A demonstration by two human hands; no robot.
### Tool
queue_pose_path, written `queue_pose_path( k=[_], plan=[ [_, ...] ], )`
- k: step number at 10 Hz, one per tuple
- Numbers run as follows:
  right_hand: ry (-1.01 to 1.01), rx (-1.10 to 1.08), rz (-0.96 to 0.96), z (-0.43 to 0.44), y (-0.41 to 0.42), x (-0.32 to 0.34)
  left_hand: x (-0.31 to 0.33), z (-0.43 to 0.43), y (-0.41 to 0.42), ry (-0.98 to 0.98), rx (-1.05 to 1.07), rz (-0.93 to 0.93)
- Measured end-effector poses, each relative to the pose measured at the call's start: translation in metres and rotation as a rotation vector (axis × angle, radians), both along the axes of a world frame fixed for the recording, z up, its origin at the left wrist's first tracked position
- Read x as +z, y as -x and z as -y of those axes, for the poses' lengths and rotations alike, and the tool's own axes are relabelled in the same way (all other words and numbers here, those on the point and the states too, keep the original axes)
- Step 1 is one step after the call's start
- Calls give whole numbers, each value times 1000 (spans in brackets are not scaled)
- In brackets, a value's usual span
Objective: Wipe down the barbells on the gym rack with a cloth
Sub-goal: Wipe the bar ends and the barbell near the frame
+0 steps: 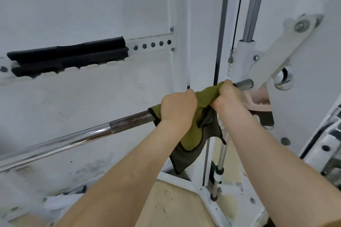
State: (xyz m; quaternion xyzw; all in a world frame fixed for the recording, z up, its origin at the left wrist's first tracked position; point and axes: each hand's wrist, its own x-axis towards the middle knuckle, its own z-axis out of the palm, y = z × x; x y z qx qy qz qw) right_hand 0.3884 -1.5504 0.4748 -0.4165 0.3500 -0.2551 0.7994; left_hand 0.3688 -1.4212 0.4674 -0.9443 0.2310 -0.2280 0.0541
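Observation:
A chrome barbell [77, 137] runs from the lower left up to the white rack carriage at the right, with a dark knurled stretch [132, 120] near my hands. An olive-green cloth [195, 135] is draped over the bar, its loose end hanging below. My left hand [178, 106] is closed around the bar over the cloth. Just to its right, my right hand [227, 95] grips the bar through the cloth, close to the bar's end [244, 84] at the carriage.
The white rack upright and carriage arm [275, 49] stand right of my hands, with a steel guide rod [255, 3] above. A perforated wall rail with black padding [68, 55] sits at left. A thin chrome rod [220, 162] and white base frame lie below.

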Motion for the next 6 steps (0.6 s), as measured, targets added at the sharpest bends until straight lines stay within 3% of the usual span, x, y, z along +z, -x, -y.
queue_pose_path(
  k=[1, 3, 5, 6],
  plan=[
    [-66, -194, -2, 41, -10, 10, -2, 47, -12, 33, -67, -38],
    [-82, -89, -78, 58, -10, 5, 8, 102, -17, 6, -125, -45],
    [5, -93, 12, 32, -2, -10, -3, 45, -11, -69, -26, 209],
    [28, -31, 32, -6, 6, -11, -11, -2, -5, -55, 52, 239]
  ],
)
